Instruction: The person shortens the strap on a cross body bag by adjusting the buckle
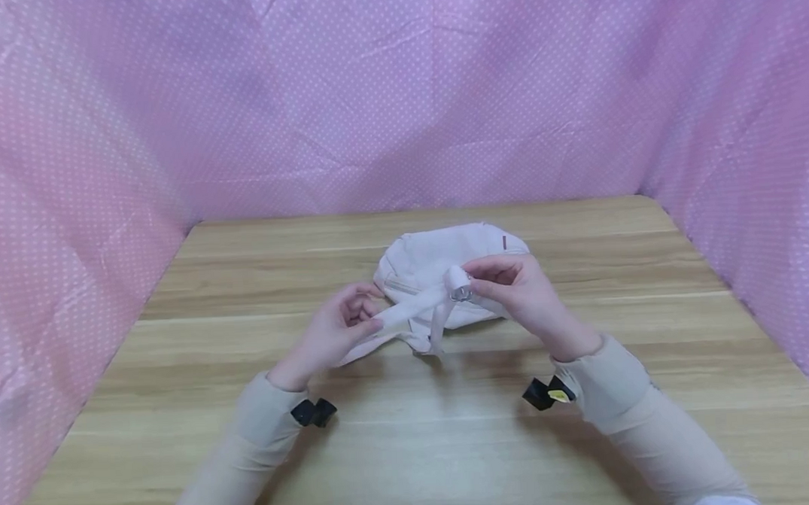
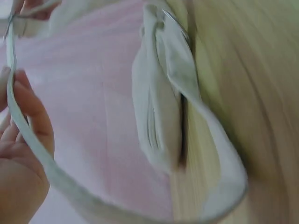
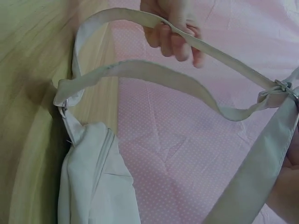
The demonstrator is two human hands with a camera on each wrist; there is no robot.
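From my remote station I judge the step in hand to be strap adjustment, at the metal buckle. My left hand (image 1: 333, 327) has thumb and fingers together, pinching the pale strap (image 1: 413, 305); my right hand (image 1: 521, 289) is clamped by thumb and fingertips at the buckle (image 1: 461, 293), where the band doubles over. The bag (image 1: 451, 243) lies on the desk (image 1: 413, 448) just beyond both hands, partly behind the right one. Next move, in my judgement, calls for a steady right-hand hold while the left feeds or draws webbing evenly, without twisting it. Materials: strap is flat, off-white, flexible webbing, sagging in a broad loop below the left hand; buckle looks like shiny wire-like metal. Bag is soft matte fabric, slumped and rounded at the corners, with a zip (image 3: 101, 161) along the side; it will probably drag if the strap is pulled hard.
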